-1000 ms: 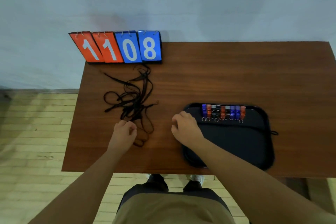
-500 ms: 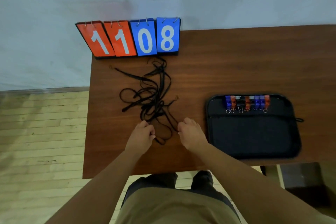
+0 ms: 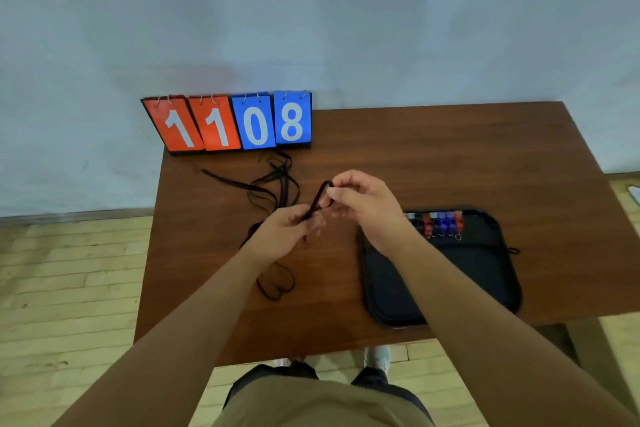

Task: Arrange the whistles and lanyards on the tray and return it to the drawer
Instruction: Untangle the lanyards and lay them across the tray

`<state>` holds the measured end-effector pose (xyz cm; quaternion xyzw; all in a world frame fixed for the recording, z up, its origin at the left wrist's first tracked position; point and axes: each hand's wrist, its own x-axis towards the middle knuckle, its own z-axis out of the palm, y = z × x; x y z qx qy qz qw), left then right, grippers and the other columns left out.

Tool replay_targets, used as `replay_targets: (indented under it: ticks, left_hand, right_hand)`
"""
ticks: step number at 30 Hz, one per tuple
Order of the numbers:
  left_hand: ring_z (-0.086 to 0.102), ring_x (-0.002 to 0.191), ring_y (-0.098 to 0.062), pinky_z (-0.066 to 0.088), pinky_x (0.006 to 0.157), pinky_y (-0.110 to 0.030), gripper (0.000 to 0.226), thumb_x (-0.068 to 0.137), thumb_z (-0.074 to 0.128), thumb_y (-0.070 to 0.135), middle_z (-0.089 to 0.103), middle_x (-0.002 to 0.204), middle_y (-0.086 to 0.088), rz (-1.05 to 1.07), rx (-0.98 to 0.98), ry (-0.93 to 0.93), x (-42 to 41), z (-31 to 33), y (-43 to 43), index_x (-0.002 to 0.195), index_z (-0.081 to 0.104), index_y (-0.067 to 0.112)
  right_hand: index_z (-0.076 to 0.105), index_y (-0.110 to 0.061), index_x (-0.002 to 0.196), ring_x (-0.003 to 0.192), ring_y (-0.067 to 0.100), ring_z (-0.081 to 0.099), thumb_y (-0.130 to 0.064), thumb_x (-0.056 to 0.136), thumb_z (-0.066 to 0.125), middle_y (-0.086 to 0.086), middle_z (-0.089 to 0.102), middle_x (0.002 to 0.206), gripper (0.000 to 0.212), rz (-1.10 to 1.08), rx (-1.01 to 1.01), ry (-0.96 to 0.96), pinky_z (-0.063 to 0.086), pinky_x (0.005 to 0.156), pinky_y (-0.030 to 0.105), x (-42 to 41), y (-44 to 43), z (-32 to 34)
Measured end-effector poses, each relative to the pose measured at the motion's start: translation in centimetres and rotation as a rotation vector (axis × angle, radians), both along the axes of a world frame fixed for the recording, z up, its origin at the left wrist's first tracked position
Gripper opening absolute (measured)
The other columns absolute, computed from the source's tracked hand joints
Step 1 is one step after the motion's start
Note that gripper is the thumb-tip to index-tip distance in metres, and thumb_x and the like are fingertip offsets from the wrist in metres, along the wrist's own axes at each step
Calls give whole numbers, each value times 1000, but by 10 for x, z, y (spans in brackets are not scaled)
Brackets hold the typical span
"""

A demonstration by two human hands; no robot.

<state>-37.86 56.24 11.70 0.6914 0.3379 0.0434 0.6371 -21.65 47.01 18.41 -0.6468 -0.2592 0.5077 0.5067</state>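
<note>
Right now one black lanyard (image 3: 318, 198) is lifted clear of the bench, stretched short between both hands. The left hand (image 3: 285, 234) has its grip closed round the lower part of the strap, fingers curled over it. The right hand (image 3: 367, 208) pinches the upper bend between thumb and fingertips. Holding the strap taut above the surface keeps it apart from the others, so I judge the person is drawing one strap out of the pile to fold or bundle it.

The remaining lanyards (image 3: 277, 180) lie in a loose black tangle on the bench, just beyond and beneath the left hand. One loop trails toward the near edge under the left forearm, and I cannot tell whether it belongs to the held strap.

To the right sits the black padded tray (image 3: 450, 281), close to the front edge and partly hidden by the right forearm. The whistles (image 3: 441, 220), blue and orange among them, stand in a row along its far side with their rings pointing nearward. That leaves the broad near part bare, probably as room for the straps. No drawer shows.

The dark wooden bench (image 3: 450, 156) carries a flip scoreboard (image 3: 235, 123) reading 1108 at its far left corner, against the wall and well apart from the tray.
</note>
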Motion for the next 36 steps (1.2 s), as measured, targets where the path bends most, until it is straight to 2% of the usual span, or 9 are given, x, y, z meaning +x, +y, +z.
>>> replay_targets:
  ticks: [3,6,10,15,22,26,29,32,36]
  left_hand:
    - [65,87,-1,46,84,-18,17,103,54,20,71,94,0,76,90,68,2,13,0,94,68,21]
    - [66,81,-12,46,79,-27,19,103,54,29,70,84,-4,106,116,131,-1,18,-3,91,69,26]
    - [43,55,-6,37,57,-21,13,104,53,26,49,63,7,149,59,50,6,32,-17,105,65,28]
    - [43,57,-11,36,53,-21,16,104,52,22,52,66,3,167,83,-87,21,55,-32,94,64,24]
    - [62,67,-9,47,67,-28,17,103,53,12,71,77,1,212,174,-92,35,77,-50,96,66,19]
    - [60,65,-14,45,62,-26,12,102,54,9,72,79,-2,208,126,-152,42,95,-62,101,65,13]
    - [58,66,-17,45,61,-25,9,102,55,11,73,82,-4,175,114,-168,45,106,-68,103,64,10]
    - [57,65,-15,44,62,-24,9,102,55,12,74,82,-4,148,144,-164,49,112,-74,102,64,11]
    - [57,64,-12,46,63,-22,10,102,53,11,71,79,-2,183,207,-161,54,119,-80,103,62,8]
  right_hand:
    - [65,-11,91,84,26,66,-3,96,59,6,72,76,11,-119,38,32,52,84,42,24,-12,19]
    - [62,-12,89,83,26,64,-1,97,56,4,70,70,14,-213,20,53,51,87,43,43,-30,27]
    - [62,-9,94,76,23,66,-3,98,56,6,68,70,10,-311,-42,69,55,79,40,58,-52,22]
    - [62,-8,101,76,21,69,-7,99,57,5,72,75,6,-276,-226,36,58,75,35,73,-76,13]
    - [62,-12,113,76,18,71,-3,97,58,8,75,89,18,-158,-254,-95,58,75,35,74,-97,10]
    - [56,-34,133,110,8,59,-4,94,63,-6,60,129,50,35,-157,-356,48,91,25,67,-101,16]
    - [53,-37,140,130,0,46,-8,95,63,-17,51,143,55,152,46,-348,37,108,24,61,-101,25]
    - [63,-28,132,123,-2,57,-12,97,64,-14,65,132,38,220,163,-256,44,102,19,59,-100,34]
    - [76,-16,107,101,11,71,-11,94,68,-1,77,103,16,215,194,-200,54,95,29,56,-100,35]
